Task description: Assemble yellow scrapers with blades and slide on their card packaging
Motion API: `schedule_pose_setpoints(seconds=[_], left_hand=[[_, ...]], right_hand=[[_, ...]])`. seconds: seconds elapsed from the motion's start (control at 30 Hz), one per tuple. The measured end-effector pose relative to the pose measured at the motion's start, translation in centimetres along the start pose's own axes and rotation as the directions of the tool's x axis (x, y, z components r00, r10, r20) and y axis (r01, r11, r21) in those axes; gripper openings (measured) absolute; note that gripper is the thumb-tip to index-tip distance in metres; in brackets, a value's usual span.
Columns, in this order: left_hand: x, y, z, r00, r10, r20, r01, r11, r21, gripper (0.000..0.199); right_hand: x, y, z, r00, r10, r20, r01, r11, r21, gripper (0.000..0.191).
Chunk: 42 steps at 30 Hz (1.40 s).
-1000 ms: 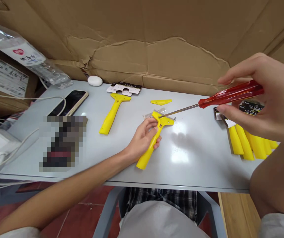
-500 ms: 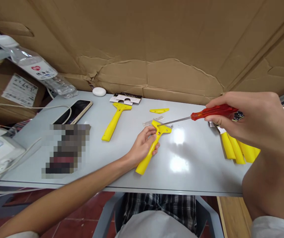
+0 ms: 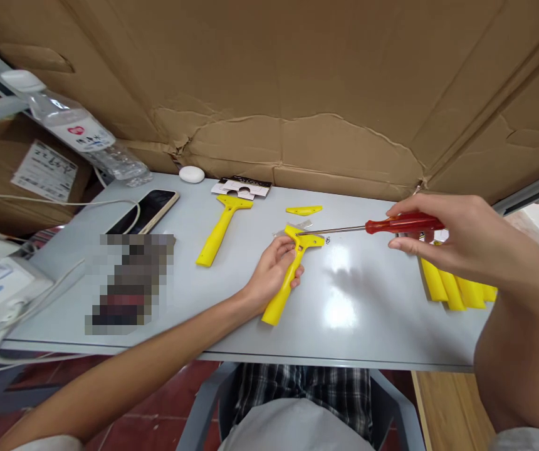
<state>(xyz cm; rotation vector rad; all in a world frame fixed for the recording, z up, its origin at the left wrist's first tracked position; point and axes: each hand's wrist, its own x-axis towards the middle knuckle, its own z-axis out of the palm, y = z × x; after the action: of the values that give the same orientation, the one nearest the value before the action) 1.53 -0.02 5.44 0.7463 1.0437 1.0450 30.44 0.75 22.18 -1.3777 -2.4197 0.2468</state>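
Near the desk's front edge (image 3: 345, 362), left hand (image 3: 269, 270) closed around a yellow plastic scraper (image 3: 282, 290), right hand (image 3: 457, 238) pinching a red-handled steel screwdriver (image 3: 403, 223), tip at the scraper's head

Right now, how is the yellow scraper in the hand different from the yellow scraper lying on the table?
The scraper in the hand is gripped by the left hand, but the scraper on the table lies untouched. The shaft of a red-handled screwdriver reaches the head of the scraper in the hand, while nothing reaches the head of the scraper on the table. Both are bright yellow, with a long handle and a wide head.
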Motion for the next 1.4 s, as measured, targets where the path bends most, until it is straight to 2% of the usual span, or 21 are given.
schedule_pose_setpoints(seconds=[0.1,0.2,0.3,0.43,0.53,0.63,0.77,0.9,1.0,1.13,1.4], left_hand=[[-0.1,0.0,0.1,1.000,-0.008,0.004,0.008,1.000,0.002,0.038],[-0.2,0.0,0.2,1.000,-0.004,0.008,0.004,1.000,0.017,0.043],[-0.4,0.1,0.2,1.000,0.015,0.022,-0.016,0.998,0.064,0.053],[-0.4,0.2,0.0,0.998,0.021,0.061,-0.030,0.988,0.150,0.062],[-0.3,0.1,-0.2,0.995,0.070,0.064,-0.081,0.979,0.188,0.062],[-0.3,-0.2,-0.2,0.989,0.139,0.047,-0.146,0.969,0.198,0.058],[-0.3,-0.6,0.0,0.982,0.187,0.034,-0.191,0.966,0.174,0.057],[-0.1,-1.0,0.0,0.979,0.203,0.024,-0.204,0.967,0.154,0.056],[0.1,-1.1,-0.1,0.983,0.185,0.006,-0.184,0.975,0.127,0.054],[0.2,-1.0,-0.3,0.990,0.138,0.010,-0.139,0.986,0.096,0.054],[-0.3,-0.7,-0.8,0.981,0.185,0.056,-0.193,0.957,0.219,0.041]], right_hand=[[-1.7,0.6,0.7,0.997,0.079,0.014,-0.078,0.995,-0.061,0.023],[-3.9,1.7,1.7,0.980,0.184,-0.076,-0.192,0.972,-0.132,0.023],[-6.3,3.8,3.0,0.920,0.331,-0.209,-0.373,0.903,-0.214,0.029],[-8.7,6.4,5.5,0.851,0.452,-0.265,-0.505,0.843,-0.183,0.036],[-9.3,6.9,7.7,0.806,0.528,-0.268,-0.575,0.805,-0.144,0.038],[-8.9,6.2,9.5,0.817,0.545,-0.187,-0.576,0.787,-0.221,0.042],[-7.1,5.3,10.7,0.832,0.555,-0.023,-0.517,0.759,-0.397,0.044],[-4.8,5.8,11.2,0.811,0.578,0.093,-0.455,0.723,-0.520,0.045],[-3.3,6.5,11.6,0.797,0.592,0.120,-0.441,0.706,-0.553,0.045],[-1.8,6.7,12.1,0.802,0.583,0.131,-0.420,0.706,-0.571,0.048],[-0.9,5.5,12.0,0.817,0.571,0.077,-0.400,0.659,-0.637,0.052]])
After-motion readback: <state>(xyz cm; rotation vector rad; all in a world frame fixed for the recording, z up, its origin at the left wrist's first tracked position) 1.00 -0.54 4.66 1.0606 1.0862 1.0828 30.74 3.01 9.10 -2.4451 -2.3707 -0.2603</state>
